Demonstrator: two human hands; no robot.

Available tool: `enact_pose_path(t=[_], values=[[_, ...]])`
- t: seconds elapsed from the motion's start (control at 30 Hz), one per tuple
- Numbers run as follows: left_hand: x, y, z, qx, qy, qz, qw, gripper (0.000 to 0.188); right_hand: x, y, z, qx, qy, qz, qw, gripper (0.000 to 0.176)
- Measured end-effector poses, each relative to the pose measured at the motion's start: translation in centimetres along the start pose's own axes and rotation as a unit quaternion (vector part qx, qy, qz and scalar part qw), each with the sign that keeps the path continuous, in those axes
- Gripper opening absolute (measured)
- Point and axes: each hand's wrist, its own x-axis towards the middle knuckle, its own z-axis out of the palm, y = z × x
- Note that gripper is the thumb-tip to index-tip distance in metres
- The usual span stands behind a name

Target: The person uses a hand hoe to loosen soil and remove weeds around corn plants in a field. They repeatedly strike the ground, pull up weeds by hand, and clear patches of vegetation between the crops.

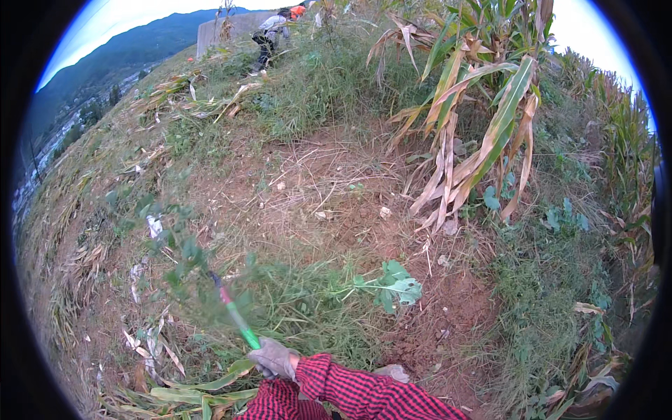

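My right hand (pixel 273 358), in a grey work glove and a red-and-black checked sleeve, is closed around the green end of a long-handled tool (pixel 236 315). The handle slants up and left through a pink part to a dark end; the tool's head cannot be made out. Blurred leafy weeds (pixel 184 247) surround that end. My left hand (pixel 266 373) seems to be mostly hidden beneath the right one, with a second checked sleeve below; its grip is unclear. A broad-leaved green plant (pixel 401 289) lies on the grass ahead and to the right.
Partly dried maize plants (pixel 483 121) lean over the reddish soil (pixel 362 226) of the slope. Cut maize stalks (pixel 210 394) lie at the lower left. A person (pixel 270 34) bends over farther uphill near a grey wall (pixel 231 29). Weeds (pixel 541 294) cover the right side.
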Motion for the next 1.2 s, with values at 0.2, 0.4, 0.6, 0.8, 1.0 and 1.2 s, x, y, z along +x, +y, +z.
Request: enact_pose_path(t=[0.2,0.4,0.6,0.8,1.0,1.2], values=[[-14.0,2.7,-22.2,0.459,0.153,-0.135,0.865,0.041,-0.9,3.9,10.1,-0.319,0.068,-0.221,0.919,0.037],[-26.3,3.7,-31.9,0.810,-0.016,-0.258,0.527,0.039,-8.0,9.2,4.5,-0.357,0.062,-0.250,0.898,0.039],[-21.6,2.7,-27.7,0.883,-0.294,-0.058,0.362,0.037,-16.4,26.0,1.9,-0.204,0.218,0.037,0.954,0.039],[-11.9,-0.2,-14.2,0.706,-0.022,-0.135,0.694,0.027,-19.2,32.3,-2.0,0.297,0.415,0.087,0.855,0.025],[-14.3,-5.1,-5.1,0.869,-0.247,-0.148,0.401,0.106,-16.2,34.3,-10.7,0.468,0.482,-0.001,0.741,0.023],[-14.2,-6.8,-4.5,0.927,-0.248,-0.224,0.170,0.131,-6.4,41.7,-27.1,0.555,0.621,0.003,0.553,0.015]])
